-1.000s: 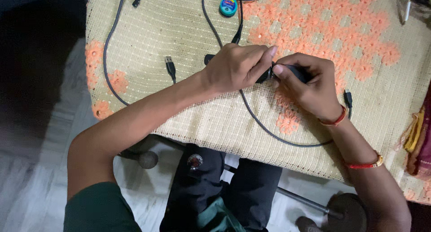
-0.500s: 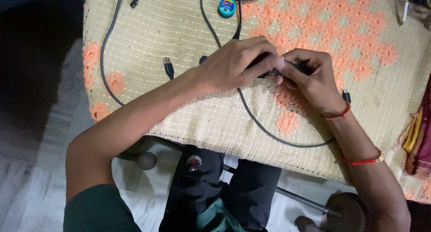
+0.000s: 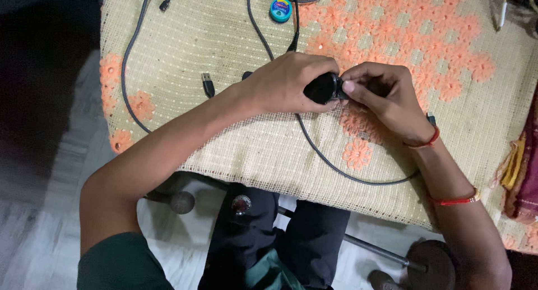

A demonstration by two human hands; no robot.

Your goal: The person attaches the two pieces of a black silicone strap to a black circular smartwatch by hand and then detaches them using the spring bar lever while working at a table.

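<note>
A small black rounded device (image 3: 321, 88) is gripped in my left hand (image 3: 286, 82) over the woven cream and orange tablecloth (image 3: 224, 37). My right hand (image 3: 386, 96) meets it from the right, its fingertips pinching the device's right end. A dark cable (image 3: 336, 166) runs from under my hands and loops toward the table's near edge. What the right fingertips hold is too small to make out.
A loose black plug (image 3: 208, 84) lies left of my left wrist. A grey cable (image 3: 126, 71) curves along the table's left side. A small round blue tin (image 3: 280, 9) sits at the far middle. Coloured cloth (image 3: 524, 172) hangs at the right edge. My knees and chair legs show below.
My hands have drawn closer together and the black device now shows more clearly between them. The view has shifted slightly.
</note>
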